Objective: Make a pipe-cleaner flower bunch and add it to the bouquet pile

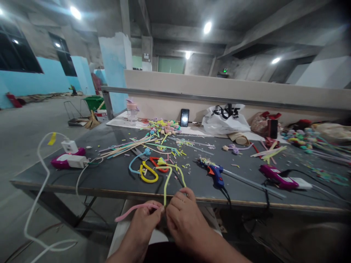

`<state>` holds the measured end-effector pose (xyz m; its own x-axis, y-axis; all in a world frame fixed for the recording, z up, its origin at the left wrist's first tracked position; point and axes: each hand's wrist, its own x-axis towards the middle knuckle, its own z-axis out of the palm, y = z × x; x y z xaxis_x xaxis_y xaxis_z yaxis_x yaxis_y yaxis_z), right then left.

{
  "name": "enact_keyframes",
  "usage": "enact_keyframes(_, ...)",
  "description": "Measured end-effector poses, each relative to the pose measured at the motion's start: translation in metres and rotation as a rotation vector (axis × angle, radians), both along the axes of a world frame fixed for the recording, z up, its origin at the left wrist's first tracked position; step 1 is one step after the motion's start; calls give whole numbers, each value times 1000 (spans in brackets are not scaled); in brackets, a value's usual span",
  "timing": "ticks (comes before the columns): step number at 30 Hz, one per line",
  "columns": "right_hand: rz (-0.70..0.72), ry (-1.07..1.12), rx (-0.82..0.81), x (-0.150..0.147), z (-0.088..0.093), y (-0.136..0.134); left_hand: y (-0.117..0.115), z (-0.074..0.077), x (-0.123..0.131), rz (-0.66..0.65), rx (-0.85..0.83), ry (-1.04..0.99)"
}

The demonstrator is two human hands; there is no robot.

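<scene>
Below the table's front edge, my left hand pinches a pink pipe cleaner, whose free end sticks out to the left. My right hand is closed beside it, fingertips almost meeting the left thumb; what it grips is hidden. A yellow-green pipe cleaner hangs over the edge down to where the hands meet. A second yellow-green stem runs behind my right fingers. Just beyond lie scissors with yellow and orange handles and a blue pipe cleaner.
A blue glue gun rests on the dark table, a long glue stick behind it. Pipe cleaner bundles, trimmings and fluffy flowers lie farther back. Purple power strips with cables sit at both sides. A phone stands upright.
</scene>
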<state>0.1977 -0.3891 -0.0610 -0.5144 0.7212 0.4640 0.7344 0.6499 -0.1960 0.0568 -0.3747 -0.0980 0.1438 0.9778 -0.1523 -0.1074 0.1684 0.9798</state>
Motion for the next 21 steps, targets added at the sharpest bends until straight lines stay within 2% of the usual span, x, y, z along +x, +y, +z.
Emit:
enact_keyframes(2, -19, 61, -73, 1, 2, 0, -1, 4, -1, -20, -2, -66)
enact_keyframes(5, -55, 274, -265, 1, 3, 0, -2, 9, -2, -85, -20, -208)
enact_keyframes(7, -68, 482, -534, 1, 1, 1, -1, 11, -3, -99, -42, -241)
enact_keyframes(10, -15, 833, -1045, 2, -4, 3, 1, 12, -2, -102, -39, -249)
enact_keyframes(11, 7, 941, -1142, 2, -5, 4, 1, 13, -2, -117, -31, -266)
enact_keyframes(15, 80, 1171, -1272, 4, -8, 5, -2, 15, 1, -195, -12, -351)
enact_keyframes(18, 113, 1193, -1373, 3, -10, 5, -4, 13, 3, -165, -18, -364)
enact_keyframes(21, 92, 1211, -1399, 2, -15, 5, -3, 6, 0, -156, -21, -305)
